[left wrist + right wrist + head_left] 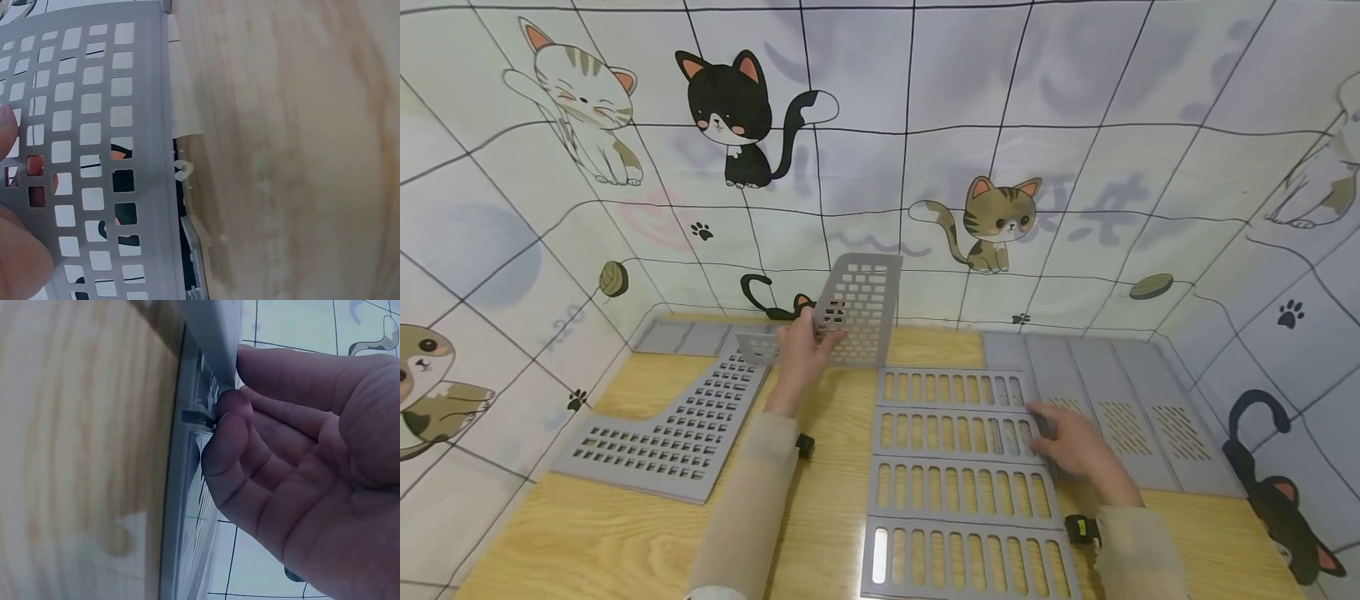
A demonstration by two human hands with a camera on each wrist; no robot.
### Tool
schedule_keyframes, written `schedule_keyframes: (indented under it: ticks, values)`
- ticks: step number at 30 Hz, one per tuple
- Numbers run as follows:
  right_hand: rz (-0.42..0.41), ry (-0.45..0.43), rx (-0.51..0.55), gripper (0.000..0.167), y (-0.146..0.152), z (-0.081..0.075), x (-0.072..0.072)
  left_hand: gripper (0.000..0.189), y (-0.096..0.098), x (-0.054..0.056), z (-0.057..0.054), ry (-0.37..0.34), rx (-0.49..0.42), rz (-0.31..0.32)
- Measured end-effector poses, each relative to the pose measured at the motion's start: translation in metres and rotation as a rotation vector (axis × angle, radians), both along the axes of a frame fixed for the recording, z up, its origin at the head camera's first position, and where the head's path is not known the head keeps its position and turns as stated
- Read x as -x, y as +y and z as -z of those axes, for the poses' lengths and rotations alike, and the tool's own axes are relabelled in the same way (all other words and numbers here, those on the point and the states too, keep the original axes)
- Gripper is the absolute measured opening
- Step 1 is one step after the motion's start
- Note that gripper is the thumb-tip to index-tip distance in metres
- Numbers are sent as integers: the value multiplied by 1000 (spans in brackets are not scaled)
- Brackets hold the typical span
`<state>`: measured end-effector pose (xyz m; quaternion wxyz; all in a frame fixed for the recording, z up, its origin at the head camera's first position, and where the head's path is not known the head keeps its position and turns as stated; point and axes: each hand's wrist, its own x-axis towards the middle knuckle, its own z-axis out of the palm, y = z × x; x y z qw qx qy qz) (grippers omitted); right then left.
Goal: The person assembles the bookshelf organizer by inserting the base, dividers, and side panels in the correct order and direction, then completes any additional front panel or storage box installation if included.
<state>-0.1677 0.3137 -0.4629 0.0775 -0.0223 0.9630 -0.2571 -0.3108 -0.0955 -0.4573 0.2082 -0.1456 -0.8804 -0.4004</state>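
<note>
My left hand grips a grey panel with brick-patterned holes, which stands tilted upright near the back wall. In the left wrist view its thumb shows at the near face, and fingertips show through the holes. My right hand pinches the right edge of a grey panel with long slots, lying in the middle in several joined sections. Thumb and fingers close round that edge in the right wrist view, beside a small dark clip-like part.
On the left of the wooden table lies a grey L-shaped panel with small square holes. Grey panels with slanted slits lie at the right, partly under the slotted one. Another grey strip lies at the back left. Cat-print cloth walls enclose three sides.
</note>
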Motion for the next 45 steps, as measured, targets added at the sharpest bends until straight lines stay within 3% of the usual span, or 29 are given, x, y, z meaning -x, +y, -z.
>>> schedule_keyframes:
  ticks: [12, 16, 22, 31, 39, 45]
  values:
    - [-3, -27, 24, 66, 0, -2, -1, 40, 5, 8, 2, -56, -41, 13]
    - [-14, -33, 20, 67, -3, -1, 0, 40, 8, 8, 3, -36, -37, 30]
    - [-33, -20, 6, 65, -4, -3, 2, 38, 10, 4, 4, -1, -43, 18]
    - [-42, 8, -21, 64, -7, -7, 0, 40, 16, -1, 2, -38, -54, 35]
    - [-17, -6, 30, 68, -8, -1, 0, 41, 25, 1, -3, -42, -165, 43]
    - [-7, 3, 24, 67, -10, 0, 1, 43, 38, 1, 8, -71, -133, 83]
